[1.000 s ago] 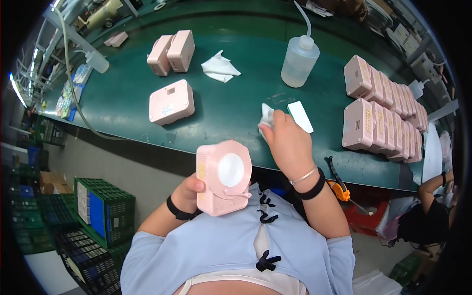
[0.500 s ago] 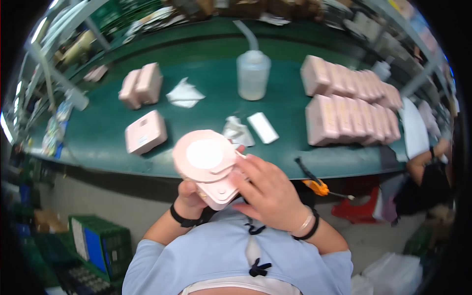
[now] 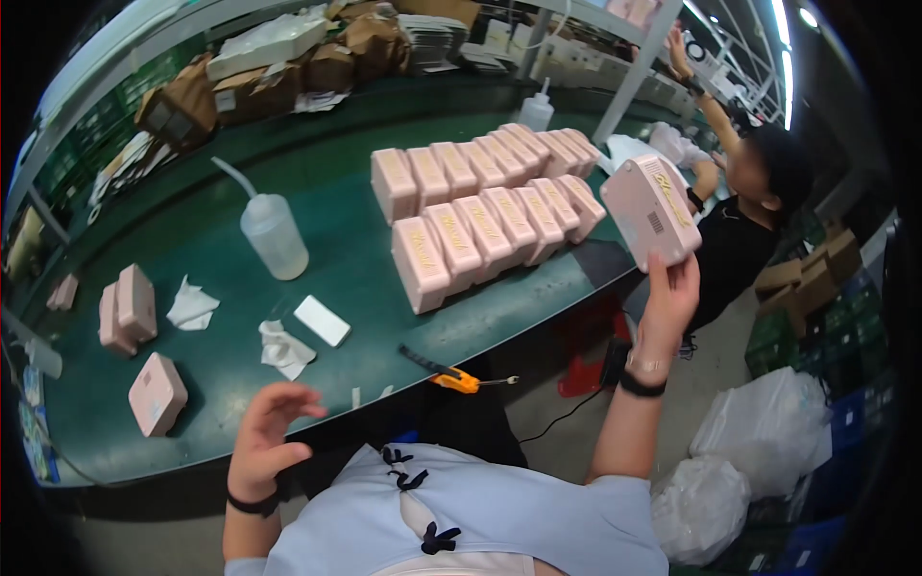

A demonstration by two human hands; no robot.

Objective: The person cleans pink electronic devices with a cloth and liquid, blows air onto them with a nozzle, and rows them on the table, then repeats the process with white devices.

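Note:
A pink boxy plastic device point(image 3: 650, 213) with rounded corners, gold lettering on its side and a slotted vent is raised off to the right. My right hand point(image 3: 669, 302) grips its lower edge between thumb and fingers. At the table's front edge, my left hand point(image 3: 274, 432) holds nothing, its fingers apart and half curled. Nearest to it lie a crumpled white cloth point(image 3: 285, 349) and a single pink device point(image 3: 158, 395). Two rows of similar pink devices point(image 3: 423, 264) stand on the green table, left of the raised one.
A squeeze bottle point(image 3: 274, 237) stands beside a white rectangular block point(image 3: 322, 321). An orange-handled tool point(image 3: 456, 382) lies at the front edge of the table point(image 3: 355, 221). A co-worker point(image 3: 744, 211) reaches up at the right. Stuffed plastic bags point(image 3: 759, 437) sit on the floor.
The view has turned right. My left hand has let go of the pink device, and my right hand has carried it up and to the right. Its round disc no longer shows.

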